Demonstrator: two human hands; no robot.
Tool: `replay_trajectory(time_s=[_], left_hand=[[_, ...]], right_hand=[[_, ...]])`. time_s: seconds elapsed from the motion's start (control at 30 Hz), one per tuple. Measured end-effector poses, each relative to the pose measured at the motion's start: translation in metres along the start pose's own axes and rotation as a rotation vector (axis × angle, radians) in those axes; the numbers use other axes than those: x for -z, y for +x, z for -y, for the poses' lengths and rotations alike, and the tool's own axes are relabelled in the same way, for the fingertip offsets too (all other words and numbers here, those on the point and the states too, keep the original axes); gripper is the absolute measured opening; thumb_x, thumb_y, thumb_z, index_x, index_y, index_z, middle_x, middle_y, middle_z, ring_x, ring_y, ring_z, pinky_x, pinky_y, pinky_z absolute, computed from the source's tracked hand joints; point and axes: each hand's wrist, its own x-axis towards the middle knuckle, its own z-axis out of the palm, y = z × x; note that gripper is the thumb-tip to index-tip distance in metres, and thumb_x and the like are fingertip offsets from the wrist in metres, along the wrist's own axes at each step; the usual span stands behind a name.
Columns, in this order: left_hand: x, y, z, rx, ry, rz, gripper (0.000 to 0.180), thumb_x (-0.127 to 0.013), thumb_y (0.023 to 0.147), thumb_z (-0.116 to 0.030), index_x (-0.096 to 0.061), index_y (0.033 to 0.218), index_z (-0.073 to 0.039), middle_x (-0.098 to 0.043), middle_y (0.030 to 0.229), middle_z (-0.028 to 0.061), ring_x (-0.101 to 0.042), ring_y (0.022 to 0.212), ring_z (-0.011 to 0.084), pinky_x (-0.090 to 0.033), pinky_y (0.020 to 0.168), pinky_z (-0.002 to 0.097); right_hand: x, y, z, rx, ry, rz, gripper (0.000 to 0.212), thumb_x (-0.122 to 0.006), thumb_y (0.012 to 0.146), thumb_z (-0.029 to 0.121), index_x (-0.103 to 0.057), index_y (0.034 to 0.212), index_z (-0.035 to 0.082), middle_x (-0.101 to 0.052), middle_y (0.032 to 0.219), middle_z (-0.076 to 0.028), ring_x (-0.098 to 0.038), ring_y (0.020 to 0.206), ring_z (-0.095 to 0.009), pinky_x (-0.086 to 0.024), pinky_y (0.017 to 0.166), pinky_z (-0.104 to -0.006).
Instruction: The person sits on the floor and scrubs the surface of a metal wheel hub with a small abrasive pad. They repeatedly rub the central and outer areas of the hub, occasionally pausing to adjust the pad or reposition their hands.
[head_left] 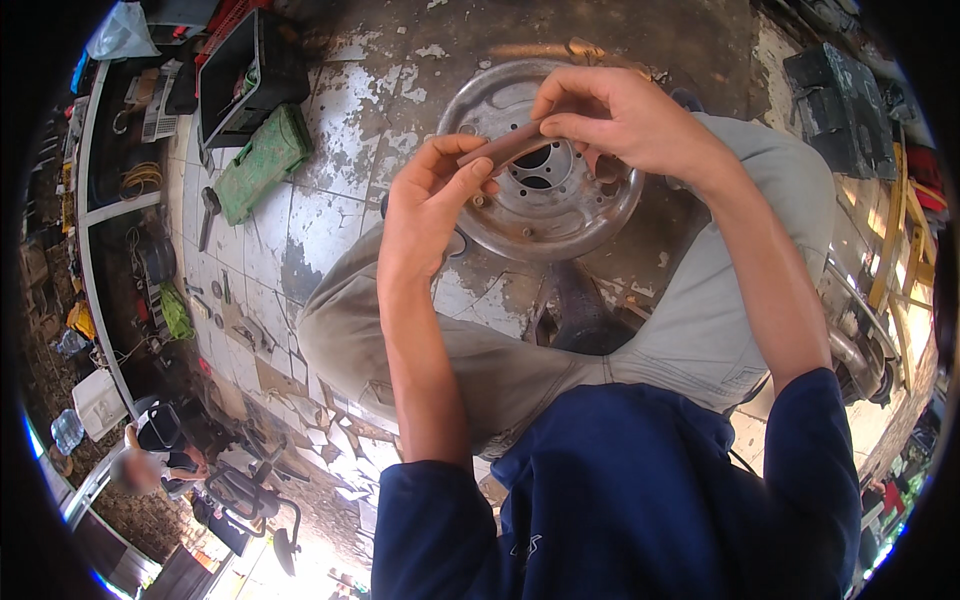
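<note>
A reddish-brown strip that looks like sandpaper (512, 150) is stretched between my two hands, slanting up to the right. My left hand (432, 195) pinches its left end between thumb and fingers. The other end is gripped by my right hand (625, 118), and a curled piece of the strip hangs below those fingers. Beneath both hands lies a bare grey steel wheel rim (535, 238), with a central hole and several bolt holes around it. It rests between my bent legs, partly hidden by my hands and the strip.
At the left are a black crate (262, 105), a green case (262, 165) and a dark-headed tool (209, 212) on worn tiles. A dark metal box (838, 112) stands at the right, near a yellow frame (893, 230). Another person (165, 460) is at the lower left.
</note>
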Motion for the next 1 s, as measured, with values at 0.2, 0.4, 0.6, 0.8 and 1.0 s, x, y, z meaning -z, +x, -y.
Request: replay_trajectory(time_s=[0.2, 0.4, 0.6, 0.8, 1.0], left_hand=[[-0.001, 0.001, 0.001, -0.011, -0.015, -0.019, 0.024, -0.065, 0.093, -0.002, -0.06, 0.115, 0.003, -0.068, 0.101, 0.0105, -0.063, 0.089, 0.0142, -0.049, 0.085, 0.0266], [-0.002, 0.002, 0.002, -0.024, 0.046, -0.049, 0.022, -0.065, 0.093, -0.001, -0.062, 0.114, 0.003, -0.068, 0.099, 0.0091, -0.064, 0.088, 0.0135, -0.049, 0.084, 0.0263], [-0.002, 0.001, -0.002, -0.019, 0.035, -0.015, 0.022, -0.062, 0.094, -0.001, -0.061, 0.115, 0.003, -0.068, 0.096, 0.0114, -0.065, 0.08, 0.0142, -0.05, 0.081, 0.0275], [0.001, 0.0, 0.001, -0.037, -0.012, 0.031, 0.021, -0.062, 0.094, -0.004, -0.061, 0.114, 0.001, -0.071, 0.094, 0.0112, -0.066, 0.074, 0.0135, -0.049, 0.071, 0.0253], [-0.001, 0.0, 0.001, -0.041, -0.052, 0.028, 0.022, -0.061, 0.096, -0.004, -0.06, 0.116, 0.002, -0.07, 0.096, 0.0115, -0.064, 0.081, 0.0139, -0.049, 0.077, 0.0264]], right_hand=[[-0.003, -0.001, -0.004, 0.061, -0.045, -0.024, 0.009, -0.063, 0.093, 0.008, -0.062, 0.101, 0.002, -0.065, 0.084, -0.002, -0.055, 0.066, -0.007, -0.048, 0.056, -0.0235], [-0.003, -0.001, -0.005, 0.026, -0.13, -0.021, 0.017, -0.065, 0.093, 0.012, -0.064, 0.107, 0.004, -0.065, 0.081, -0.003, -0.056, 0.064, -0.009, -0.046, 0.057, -0.026], [-0.004, -0.004, 0.004, -0.098, -0.066, 0.019, 0.023, -0.066, 0.094, 0.019, -0.07, 0.112, 0.007, -0.064, 0.077, -0.003, -0.057, 0.061, -0.012, -0.047, 0.057, -0.0283], [-0.005, -0.003, 0.005, -0.055, -0.037, 0.009, 0.021, -0.065, 0.094, 0.017, -0.071, 0.11, 0.006, -0.063, 0.075, -0.001, -0.057, 0.062, -0.01, -0.047, 0.057, -0.0257], [-0.006, -0.002, 0.003, 0.012, -0.116, -0.001, 0.019, -0.065, 0.093, 0.015, -0.071, 0.109, 0.006, -0.063, 0.074, -0.002, -0.059, 0.062, -0.009, -0.047, 0.057, -0.0255]])
